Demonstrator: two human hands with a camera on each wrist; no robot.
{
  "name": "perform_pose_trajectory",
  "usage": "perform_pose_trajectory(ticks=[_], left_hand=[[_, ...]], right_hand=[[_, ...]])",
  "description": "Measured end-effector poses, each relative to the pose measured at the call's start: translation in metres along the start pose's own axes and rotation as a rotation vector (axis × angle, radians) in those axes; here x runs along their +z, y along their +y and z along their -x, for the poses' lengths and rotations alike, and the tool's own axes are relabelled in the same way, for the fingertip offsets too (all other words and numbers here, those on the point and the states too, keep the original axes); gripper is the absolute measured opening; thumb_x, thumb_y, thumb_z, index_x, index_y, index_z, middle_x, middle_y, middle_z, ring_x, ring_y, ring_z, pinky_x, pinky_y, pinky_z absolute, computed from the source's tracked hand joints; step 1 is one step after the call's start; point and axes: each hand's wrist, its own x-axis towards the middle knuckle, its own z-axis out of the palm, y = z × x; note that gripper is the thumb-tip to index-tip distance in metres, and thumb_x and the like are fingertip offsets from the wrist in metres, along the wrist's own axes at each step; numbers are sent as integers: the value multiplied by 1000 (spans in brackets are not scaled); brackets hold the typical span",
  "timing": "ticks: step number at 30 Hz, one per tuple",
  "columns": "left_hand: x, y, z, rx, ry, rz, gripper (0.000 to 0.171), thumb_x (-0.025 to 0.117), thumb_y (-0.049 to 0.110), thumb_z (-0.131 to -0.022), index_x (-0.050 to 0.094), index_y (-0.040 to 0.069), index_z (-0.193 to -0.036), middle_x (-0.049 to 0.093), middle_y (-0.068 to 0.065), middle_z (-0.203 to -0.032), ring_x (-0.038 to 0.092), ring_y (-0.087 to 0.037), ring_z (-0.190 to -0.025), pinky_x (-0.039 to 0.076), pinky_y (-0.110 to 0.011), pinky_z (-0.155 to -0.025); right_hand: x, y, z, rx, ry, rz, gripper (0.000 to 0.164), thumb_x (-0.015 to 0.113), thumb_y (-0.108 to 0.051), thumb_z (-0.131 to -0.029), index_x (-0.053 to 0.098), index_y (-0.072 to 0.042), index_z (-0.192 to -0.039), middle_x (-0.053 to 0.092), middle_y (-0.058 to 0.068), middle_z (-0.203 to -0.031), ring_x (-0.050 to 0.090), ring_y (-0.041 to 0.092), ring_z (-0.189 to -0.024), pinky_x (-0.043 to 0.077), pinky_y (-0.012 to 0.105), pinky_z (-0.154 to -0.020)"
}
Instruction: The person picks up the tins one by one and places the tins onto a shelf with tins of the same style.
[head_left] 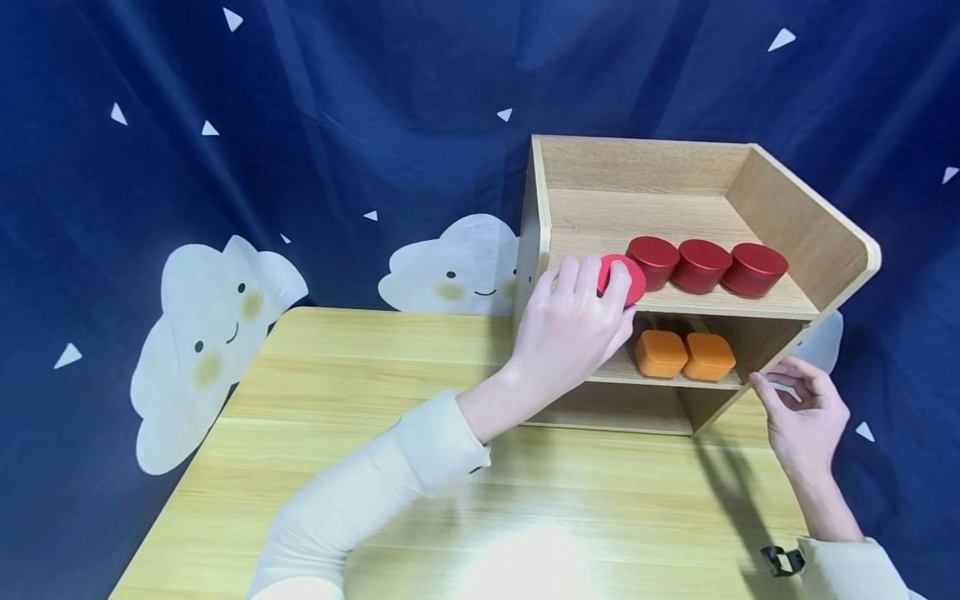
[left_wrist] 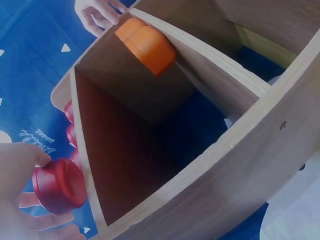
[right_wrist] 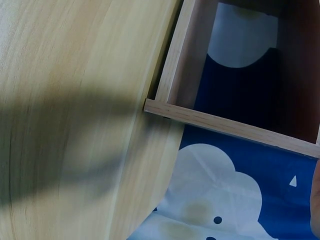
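Observation:
My left hand (head_left: 573,321) grips a round red tin (head_left: 633,282) at the left end of the top shelf, fingers and thumb around its side. In the left wrist view the red tin (left_wrist: 60,186) sits between thumb and fingers, beside the shelf board's edge. Three more red tins (head_left: 701,267) stand in a row to its right. My right hand (head_left: 806,417) is at the right side panel of the wooden shelf unit (head_left: 645,167), thumb and fingertips at the panel's edge. Only a sliver of the right hand (right_wrist: 315,200) shows in the right wrist view.
Two orange rounded-square containers (head_left: 684,355) sit side by side on the middle shelf. The shelf unit stands at the back right of a light wooden table (head_left: 360,367). Behind hangs a dark blue curtain (head_left: 412,108) with clouds and white triangles.

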Motion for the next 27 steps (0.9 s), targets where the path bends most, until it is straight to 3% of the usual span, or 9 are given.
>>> perform_pose_trajectory(ticks=[7,15,19,21,27], left_hand=[[6,3,-1,16,-34,-17,35,53,43,-100,69,18,-118,68,1,-99,60,-17,-87,49,-27,-74],[11,4,-6,-6,-60,-52,36,48,42,-102,70,15,-111,71,-2,-101,64,-22,-98,49,-35,-96],[12,5,-8,-1,-82,-61,36,48,42,-102,70,15,-110,72,-2,-102,65,-23,-101,49,-36,-99],[13,5,-9,-1,-89,-68,35,46,39,-103,69,15,-110,72,-2,-102,65,-23,-101,48,-36,-99],[18,5,-13,-7,-85,-112,33,40,29,-103,69,15,-109,74,-5,-105,68,-28,-110,45,-44,-116]], right_hand=[[0,1,1,-2,-4,-13,41,69,29,-78,72,9,-113,78,-5,-89,73,1,-75,58,8,-69],[-1,1,0,-7,1,0,39,69,28,-78,72,10,-112,78,-5,-88,73,1,-76,58,8,-70],[-1,1,0,-6,-1,-1,39,69,28,-78,71,11,-113,78,-5,-89,73,1,-76,58,8,-70],[-1,1,0,-7,-2,-5,39,69,28,-78,71,13,-114,78,-5,-90,73,2,-77,58,8,-70],[0,1,0,-5,1,3,39,69,28,-78,71,12,-114,78,-5,-90,73,1,-77,58,8,-70]])
